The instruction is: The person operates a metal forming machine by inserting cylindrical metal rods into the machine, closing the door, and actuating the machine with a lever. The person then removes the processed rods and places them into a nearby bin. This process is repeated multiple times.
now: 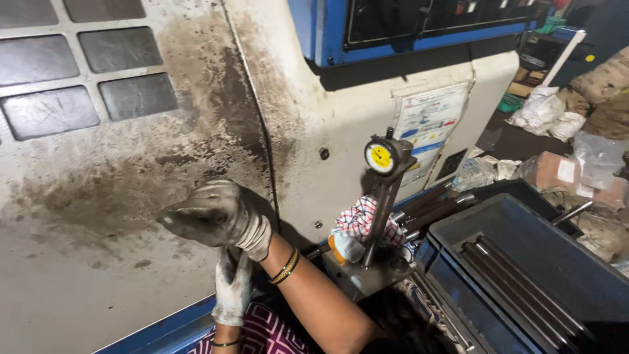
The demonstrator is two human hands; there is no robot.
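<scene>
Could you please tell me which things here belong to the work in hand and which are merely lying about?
In hand:
right hand, gloved and clenched
left hand, gloved, just below it
stained machine door behind both hands

Lying about:
dial gauge on its stand
checked cloth
steel rods
blue tray
white bags

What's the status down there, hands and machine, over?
Right hand gloved, fisted against the grimy machine door. Left hand gloved, hanging just below it, nothing visibly held. Dial gauge on stand beside them, untouched.

Pale rectangular chart sticker (429, 128) on machine panel, dark screen (419, 19) above
</scene>
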